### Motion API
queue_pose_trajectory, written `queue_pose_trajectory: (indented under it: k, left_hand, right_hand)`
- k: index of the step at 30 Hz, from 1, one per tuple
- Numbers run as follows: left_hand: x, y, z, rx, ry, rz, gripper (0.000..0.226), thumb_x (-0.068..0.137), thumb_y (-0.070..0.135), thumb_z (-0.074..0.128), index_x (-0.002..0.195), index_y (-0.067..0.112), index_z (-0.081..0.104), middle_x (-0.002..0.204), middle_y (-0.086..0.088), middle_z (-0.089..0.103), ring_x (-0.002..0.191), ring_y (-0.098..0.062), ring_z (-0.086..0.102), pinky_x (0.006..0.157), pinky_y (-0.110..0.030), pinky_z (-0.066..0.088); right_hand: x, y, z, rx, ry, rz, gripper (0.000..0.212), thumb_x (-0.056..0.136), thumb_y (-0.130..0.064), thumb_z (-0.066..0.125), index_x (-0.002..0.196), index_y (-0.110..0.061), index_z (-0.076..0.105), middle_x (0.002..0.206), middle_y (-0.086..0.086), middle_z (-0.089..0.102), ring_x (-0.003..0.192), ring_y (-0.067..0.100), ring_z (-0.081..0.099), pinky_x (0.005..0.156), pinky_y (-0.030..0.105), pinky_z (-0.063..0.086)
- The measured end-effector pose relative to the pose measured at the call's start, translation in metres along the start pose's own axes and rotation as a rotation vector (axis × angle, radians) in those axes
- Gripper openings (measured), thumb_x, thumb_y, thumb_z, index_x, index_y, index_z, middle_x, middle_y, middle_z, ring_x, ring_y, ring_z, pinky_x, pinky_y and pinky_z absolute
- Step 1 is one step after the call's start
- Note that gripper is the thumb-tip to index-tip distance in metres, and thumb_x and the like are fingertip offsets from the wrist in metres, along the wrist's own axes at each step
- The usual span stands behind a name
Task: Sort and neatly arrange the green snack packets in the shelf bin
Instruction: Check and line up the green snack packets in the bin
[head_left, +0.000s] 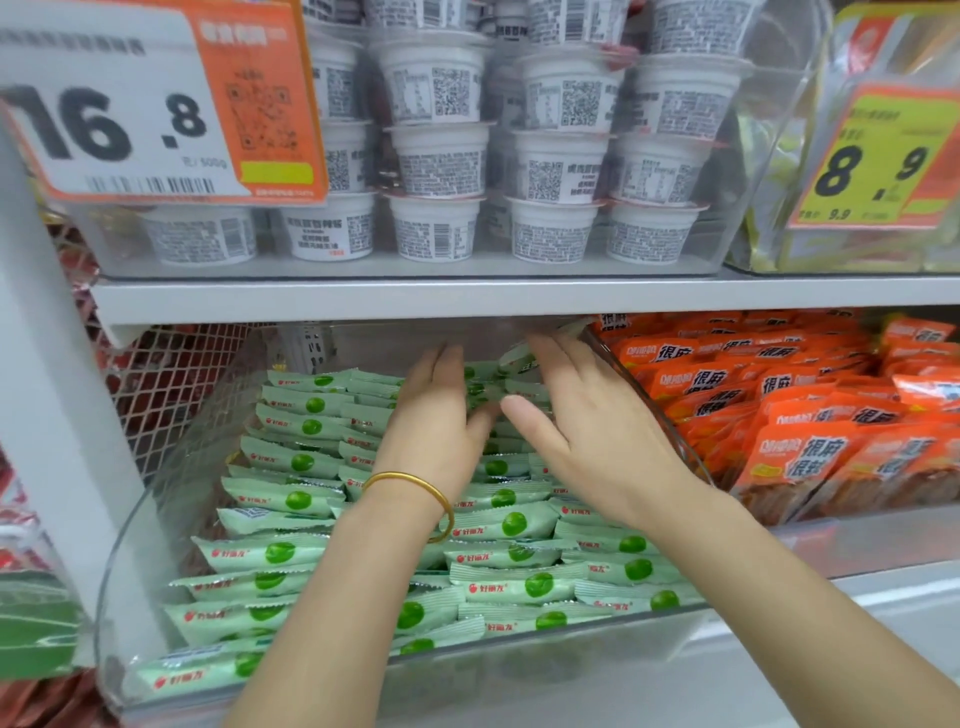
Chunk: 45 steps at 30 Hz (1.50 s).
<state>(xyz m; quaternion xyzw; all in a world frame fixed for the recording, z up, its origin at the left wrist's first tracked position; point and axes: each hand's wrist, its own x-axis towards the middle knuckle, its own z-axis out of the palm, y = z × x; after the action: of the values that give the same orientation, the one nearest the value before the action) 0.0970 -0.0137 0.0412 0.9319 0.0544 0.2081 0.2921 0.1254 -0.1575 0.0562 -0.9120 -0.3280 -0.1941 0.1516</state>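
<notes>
Pressing flat, empty left hand (436, 410) and right hand (587, 421) on loose packets (483, 387) at bin (545, 675) back; rows at bin front lying neat.

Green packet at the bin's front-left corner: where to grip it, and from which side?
Probably pinch the green packet across its middle, thumb on one long edge, fingers on the other. Come from above and in front: it lies flat on top, the bin wall curves round its left crimped end, and the left forearm covers its right end.
</notes>
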Motion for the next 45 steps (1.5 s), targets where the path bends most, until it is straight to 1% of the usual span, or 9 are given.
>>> queue_pose_trajectory:
  k: [6, 12, 16, 20, 25, 33, 36, 41, 45]
  left_hand:
    - [-0.017, 0.014, -0.007, -0.116, 0.087, 0.144, 0.061, 0.086, 0.029, 0.063, 0.14, 0.016, 0.038, 0.139, -0.001, 0.047, 0.128, -0.014, 0.041, 0.098, -0.018, 0.028]
    - [-0.047, 0.02, -0.014, -0.358, 0.117, 0.151, 0.01, 0.091, 0.015, 0.057, 0.098, 0.022, 0.059, 0.069, 0.015, 0.056, 0.063, 0.005, 0.051, 0.061, -0.015, 0.039]
    - [-0.059, 0.026, -0.029, -0.687, 0.066, 0.047, 0.016, 0.094, 0.005, 0.05, 0.099, 0.018, 0.059, 0.081, 0.012, 0.066, 0.067, 0.007, 0.058, 0.061, -0.01, 0.044]
    - [-0.067, 0.028, -0.032, -0.853, -0.023, -0.033, 0.02, 0.096, 0.005, 0.046, 0.105, 0.016, 0.061, 0.087, 0.007, 0.071, 0.073, 0.002, 0.065, 0.061, -0.01, 0.046]
    - [-0.069, 0.031, -0.036, -0.864, -0.121, -0.043, 0.021, 0.094, 0.016, 0.048, 0.111, 0.024, 0.058, 0.088, 0.012, 0.072, 0.076, 0.001, 0.066, 0.063, -0.016, 0.05]
    - [-0.067, 0.033, -0.034, -0.933, -0.311, 0.015, 0.097, 0.08, -0.014, 0.057, 0.145, 0.04, 0.008, 0.114, 0.004, 0.067, 0.074, -0.026, 0.071, 0.062, -0.028, 0.057]
    - [-0.067, 0.034, -0.033, -0.922, -0.312, 0.062, 0.096, 0.08, -0.017, 0.055, 0.143, 0.041, 0.012, 0.115, 0.002, 0.066, 0.073, -0.022, 0.07, 0.065, -0.028, 0.057]
    - [-0.067, 0.032, -0.029, -0.868, -0.336, 0.06, 0.089, 0.081, -0.016, 0.055, 0.142, 0.037, 0.021, 0.125, -0.002, 0.058, 0.075, -0.017, 0.069, 0.067, -0.025, 0.056]
    - [-0.068, 0.028, -0.023, -0.409, -0.12, 0.142, 0.078, 0.078, 0.012, 0.072, 0.132, 0.048, 0.03, 0.122, 0.013, 0.042, 0.097, -0.003, 0.056, 0.089, -0.021, 0.048]
  right_hand:
    - [-0.043, -0.004, -0.024, 0.355, 0.032, -0.078, 0.066, 0.09, -0.052, 0.024, 0.147, -0.019, 0.024, 0.15, -0.004, 0.027, 0.138, 0.001, 0.019, 0.111, 0.015, 0.016]
    - [-0.051, -0.005, -0.021, 0.554, 0.159, -0.072, 0.052, 0.093, -0.036, 0.041, 0.142, -0.019, 0.037, 0.149, -0.003, 0.032, 0.137, -0.003, 0.022, 0.111, 0.009, 0.014]
    - [-0.054, -0.005, -0.019, 0.584, 0.244, 0.01, 0.04, 0.095, -0.026, 0.048, 0.134, -0.027, 0.048, 0.151, 0.0, 0.025, 0.13, -0.016, 0.02, 0.105, 0.001, 0.013]
    - [-0.053, -0.008, -0.02, 0.856, 0.193, 0.082, 0.036, 0.094, -0.026, 0.051, 0.125, -0.044, 0.048, 0.14, -0.009, 0.041, 0.125, -0.002, 0.042, 0.104, 0.022, 0.038]
    - [-0.051, -0.01, -0.019, 1.036, 0.224, 0.183, 0.036, 0.094, -0.013, 0.053, 0.127, -0.029, 0.055, 0.123, -0.024, 0.054, 0.104, -0.008, 0.054, 0.094, 0.019, 0.043]
    - [-0.049, -0.002, -0.015, 1.157, 0.266, 0.302, 0.035, 0.096, -0.011, 0.051, 0.129, -0.022, 0.055, 0.131, -0.009, 0.056, 0.117, 0.0, 0.053, 0.101, 0.027, 0.045]
    - [-0.049, 0.002, -0.012, 1.172, 0.259, 0.327, 0.034, 0.096, -0.014, 0.052, 0.126, -0.027, 0.056, 0.132, -0.005, 0.056, 0.122, 0.009, 0.051, 0.103, 0.035, 0.044]
    - [-0.05, 0.005, -0.014, 1.266, 0.246, 0.34, 0.033, 0.094, -0.008, 0.052, 0.121, -0.026, 0.059, 0.121, 0.001, 0.061, 0.097, 0.009, 0.055, 0.065, 0.01, 0.044]
    - [-0.052, 0.006, -0.015, 1.187, 0.279, 0.282, 0.035, 0.093, -0.008, 0.054, 0.118, -0.033, 0.058, 0.119, -0.008, 0.058, 0.111, 0.015, 0.055, 0.091, 0.034, 0.049]
